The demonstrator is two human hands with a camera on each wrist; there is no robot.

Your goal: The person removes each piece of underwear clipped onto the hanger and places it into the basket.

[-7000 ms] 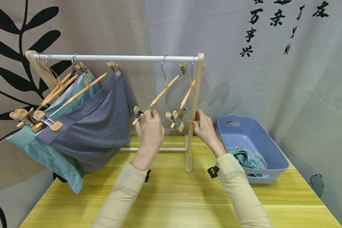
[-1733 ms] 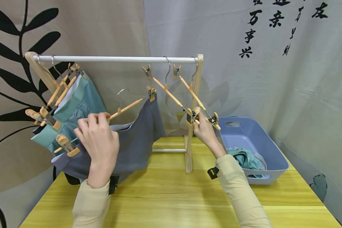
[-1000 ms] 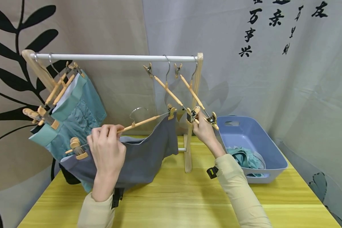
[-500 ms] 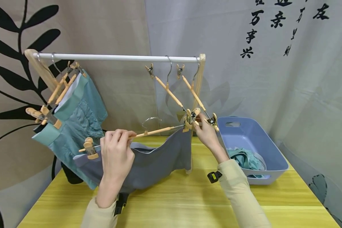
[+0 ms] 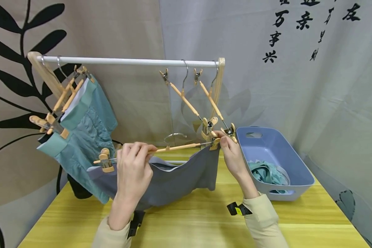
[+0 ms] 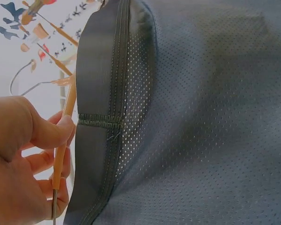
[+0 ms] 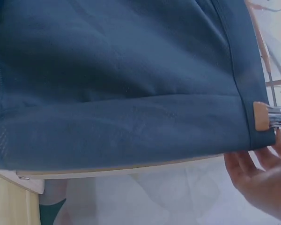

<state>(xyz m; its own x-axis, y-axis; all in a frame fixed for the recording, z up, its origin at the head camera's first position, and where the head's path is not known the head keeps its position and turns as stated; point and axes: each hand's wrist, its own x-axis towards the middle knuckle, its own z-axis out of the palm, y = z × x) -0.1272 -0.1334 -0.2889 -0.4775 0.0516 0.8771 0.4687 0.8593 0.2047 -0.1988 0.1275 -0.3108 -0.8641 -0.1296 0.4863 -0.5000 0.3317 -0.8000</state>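
Grey-blue shorts [image 5: 179, 179] hang by the waistband from a wooden clip hanger [image 5: 186, 147], which is off the rail, its hook free. My left hand [image 5: 133, 168] grips the hanger's bar near its middle. In the left wrist view, the thumb and fingers pinch the wooden bar [image 6: 59, 164] beside the waistband [image 6: 93, 93]. My right hand [image 5: 234, 155] is at the hanger's right clip [image 5: 215, 144], thumb and fingers around that end. The right wrist view shows its fingers [image 7: 246, 164] at the waistband corner below the clip [image 7: 261, 116], partly hidden by cloth.
Two bare clip hangers [image 5: 184, 98] hang at the right of the white rail [image 5: 127, 61]. Teal shorts [image 5: 93, 120] hang on hangers at the left. A blue basket [image 5: 276, 137] with teal cloth [image 5: 268, 172] stands right on the wooden table [image 5: 186, 224].
My left hand took the hanger with the grey-blue shorts off the rail and carried it right and lower. My right hand moved from the bare hanger's clip to this hanger's right end.
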